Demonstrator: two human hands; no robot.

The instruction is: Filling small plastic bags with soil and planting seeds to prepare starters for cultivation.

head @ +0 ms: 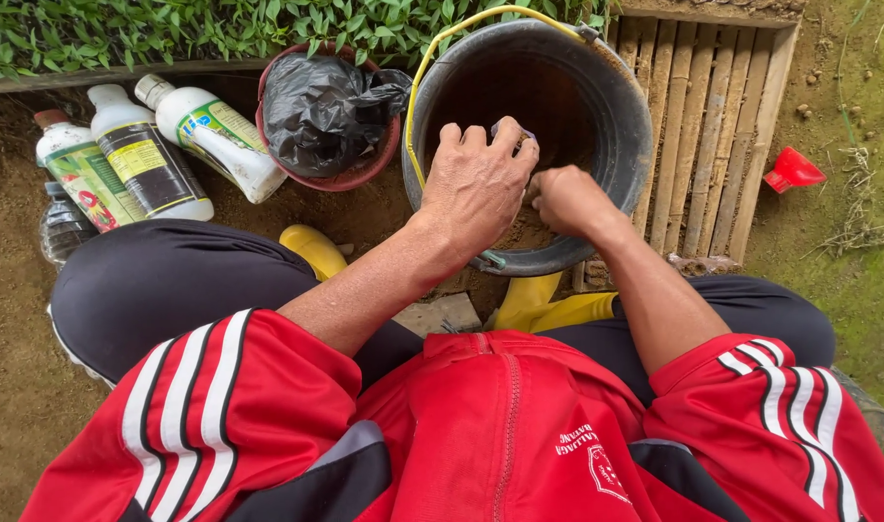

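A dark metal bucket (616,106) with a yellow wire handle stands on the soil in front of my knees, with brown water or soil inside. My left hand (476,184) reaches over its near rim, fingers curled around a small pale purple object whose edge shows at the fingertips. My right hand (566,198) is beside it, closed in a fist at the bucket's near rim; what it holds is hidden.
A red basin with a black plastic bag (326,106) sits left of the bucket. Three white bottles (142,155) lie at the left. A bamboo slat tray (713,116) lies at the right, a red funnel (792,170) beyond it. Green seedlings (171,29) line the top.
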